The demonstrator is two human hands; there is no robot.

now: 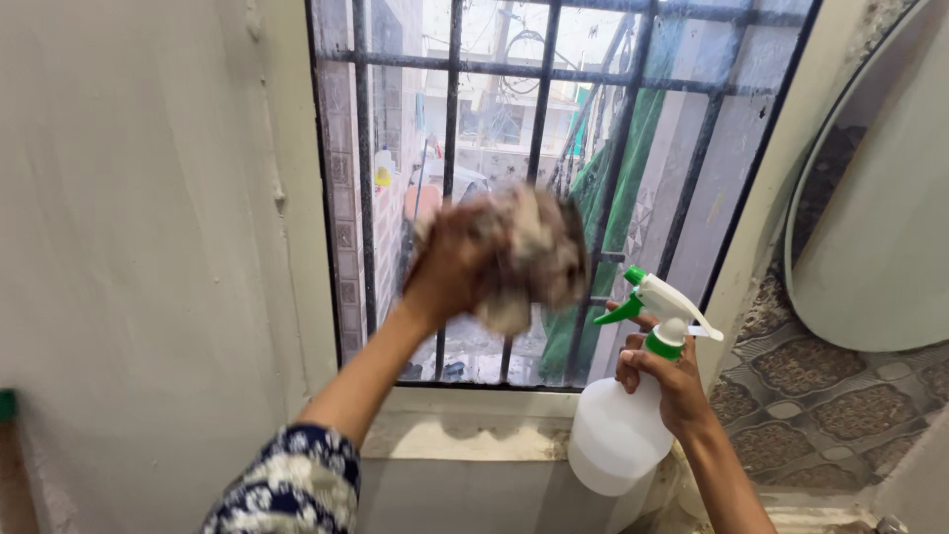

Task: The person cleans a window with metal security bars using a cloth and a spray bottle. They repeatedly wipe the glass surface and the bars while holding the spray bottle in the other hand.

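The left hand (450, 262) clutches a bunched cloth (529, 257), grip pressed around it, flat against the window glass (395, 178) for wiping. The right hand (667, 381) wraps the spray bottle (623, 425) neck, nozzle aimed at the pane.

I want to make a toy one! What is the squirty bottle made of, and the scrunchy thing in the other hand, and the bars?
The spray bottle in the right hand looks like cloudy white plastic, smooth, with a glossy green-and-white trigger top. The rag in the left hand seems to be soft, crumpled cloth, brownish and blurred. The window bars look like dark painted metal: thin, straight and rigid.
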